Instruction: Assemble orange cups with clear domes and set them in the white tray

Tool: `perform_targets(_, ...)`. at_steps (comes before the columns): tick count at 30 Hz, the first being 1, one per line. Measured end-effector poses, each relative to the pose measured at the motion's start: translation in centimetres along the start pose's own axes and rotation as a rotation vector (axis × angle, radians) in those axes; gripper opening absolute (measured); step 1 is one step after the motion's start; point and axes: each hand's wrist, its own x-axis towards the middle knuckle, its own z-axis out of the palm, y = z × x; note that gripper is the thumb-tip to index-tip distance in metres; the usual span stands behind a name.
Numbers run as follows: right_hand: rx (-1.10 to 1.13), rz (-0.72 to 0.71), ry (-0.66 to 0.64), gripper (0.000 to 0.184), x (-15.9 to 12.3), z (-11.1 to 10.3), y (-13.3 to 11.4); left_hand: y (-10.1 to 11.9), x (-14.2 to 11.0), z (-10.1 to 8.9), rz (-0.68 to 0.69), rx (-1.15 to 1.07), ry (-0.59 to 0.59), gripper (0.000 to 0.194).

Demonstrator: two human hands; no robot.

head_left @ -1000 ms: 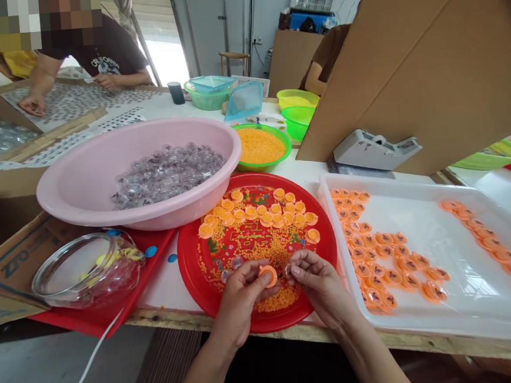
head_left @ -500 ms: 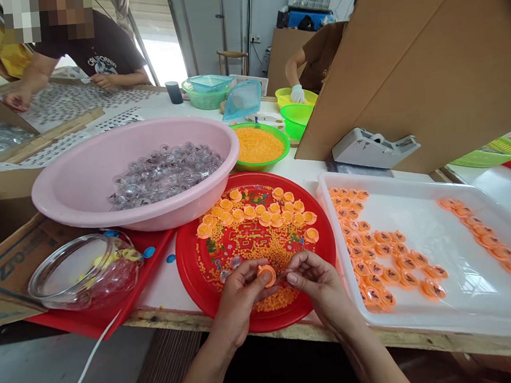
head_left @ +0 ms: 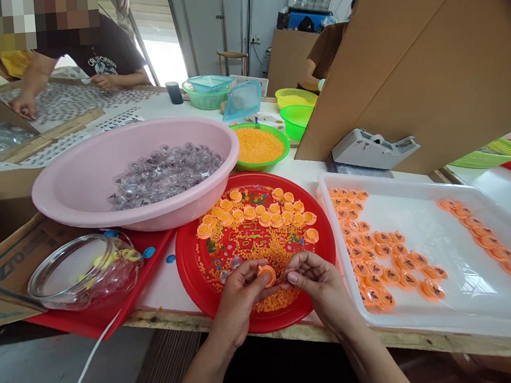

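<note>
My left hand (head_left: 241,293) pinches a small orange plastic cup-shaped piece (head_left: 267,275) between thumb and fingers, its round face turned up. Close beside it, my right hand (head_left: 311,275) has thumb and forefinger pressed together on a small clear plastic piece, mostly hidden by the fingertips. Both hands are over a red round tray (head_left: 190,279) strewn with tiny orange beads (head_left: 275,301). Several more orange cup pieces (head_left: 249,212) lie across its far half. A few clear plastic domes (head_left: 230,268) rest on the tray left of my hands.
A pink basin (head_left: 68,176) of clear domes (head_left: 166,175) overhangs the tray's left. On the right, a white tray (head_left: 420,202) holds rows of orange pieces with dark prints. Behind are a green bowl of orange beads (head_left: 258,144), a tape dispenser (head_left: 373,147) and a cardboard panel (head_left: 426,54). Two people work beyond.
My right fingertips have shifted slightly, covering more of the clear piece. My left hand stays in place. At the back, a person's gloved hand has drawn away from the yellow bowl.
</note>
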Motion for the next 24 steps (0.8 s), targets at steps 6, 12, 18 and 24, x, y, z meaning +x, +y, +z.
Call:
perform_targets(6, 0.175, 0.065, 0.004, 0.019, -0.1, 0.3, -0.3, 0.0, 0.0, 0.0, -0.001, 0.005, 0.005, 0.030)
perform_targets(12, 0.174, 0.083, 0.014, 0.021, 0.1, 0.1, -0.1, 0.0, 0.0, 0.0, -0.021, 0.012, 0.027, 0.032)
perform_targets(18, 0.024, 0.052, 0.023, 0.022, 0.3, -0.2, 0.3, -0.2, 0.0, -0.3, -0.027, 0.022, -0.047, 0.037)
perform_targets(24, -0.060, 0.136, -0.003, 0.024, 0.7, -0.8, 0.0, -0.4, 0.0, -0.4, -0.009, 0.077, -0.066, 0.031)
